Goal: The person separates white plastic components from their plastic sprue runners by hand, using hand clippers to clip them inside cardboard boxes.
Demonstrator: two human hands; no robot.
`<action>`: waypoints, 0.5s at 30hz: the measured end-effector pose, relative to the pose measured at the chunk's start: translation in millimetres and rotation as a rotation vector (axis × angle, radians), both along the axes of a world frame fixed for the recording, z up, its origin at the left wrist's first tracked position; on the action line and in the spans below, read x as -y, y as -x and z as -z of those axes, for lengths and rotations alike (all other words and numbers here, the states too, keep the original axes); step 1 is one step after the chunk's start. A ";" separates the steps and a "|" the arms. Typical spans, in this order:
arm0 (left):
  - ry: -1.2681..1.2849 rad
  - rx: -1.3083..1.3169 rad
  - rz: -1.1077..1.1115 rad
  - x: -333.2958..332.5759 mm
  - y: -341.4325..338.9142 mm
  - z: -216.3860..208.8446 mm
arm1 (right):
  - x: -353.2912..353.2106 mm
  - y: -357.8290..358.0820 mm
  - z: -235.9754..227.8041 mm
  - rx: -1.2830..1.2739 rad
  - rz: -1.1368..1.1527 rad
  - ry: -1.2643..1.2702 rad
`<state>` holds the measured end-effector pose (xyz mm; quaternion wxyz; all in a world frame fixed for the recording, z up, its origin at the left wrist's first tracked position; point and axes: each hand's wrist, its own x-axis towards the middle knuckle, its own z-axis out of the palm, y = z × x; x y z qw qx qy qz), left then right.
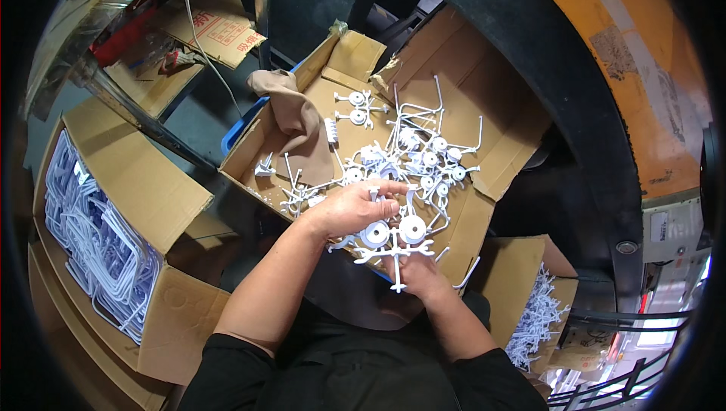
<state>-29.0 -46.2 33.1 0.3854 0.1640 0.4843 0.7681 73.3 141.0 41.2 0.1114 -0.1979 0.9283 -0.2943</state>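
Observation:
Over the front edge of an opened cardboard box (473, 218), a white moulded plastic piece (412, 229) is between my hands. It has two round discs with dark centres, branching arms and a stem pointing toward me. My left hand (352, 209) grips its upper left side, thumb and fingers closed around one prong. My right hand (418, 273) is behind and under the piece, closed on it; most of its fingers are hidden. Just beyond, a tangled pile of similar white plastic pieces (431, 158) lies in the box. Two discs on a branched frame (358, 116) lie farther back.
A brown cloth (299, 127) drapes over the box's left side, above a blue bin edge (234, 135). At left stands a carton (170, 320) of bent white rods (106, 237). At right is a carton (503, 260) of small white branched scraps (535, 320). An orange-and-black machine (605, 48) curves overhead.

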 end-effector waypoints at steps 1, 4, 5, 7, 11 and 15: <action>0.000 0.000 0.000 -1.8 -0.2 4.4 | -0.5 -0.3 1.1 0.000 0.000 0.000; 0.107 -0.061 -0.075 -7.0 -0.2 14.9 | 9.1 5.9 -4.0 0.062 0.170 0.171; 0.079 0.013 -0.061 -7.7 -1.1 13.1 | 9.7 7.2 -1.9 0.064 0.169 0.173; 0.047 0.090 -0.039 -7.4 -2.3 3.1 | 6.0 8.0 6.1 -0.064 0.144 0.144; 0.181 -0.127 -0.023 0.6 1.6 -1.4 | -10.2 -0.3 20.3 0.308 0.214 0.191; 0.137 -0.323 0.024 3.2 -1.4 -17.5 | 5.9 5.9 -4.2 0.074 0.062 0.271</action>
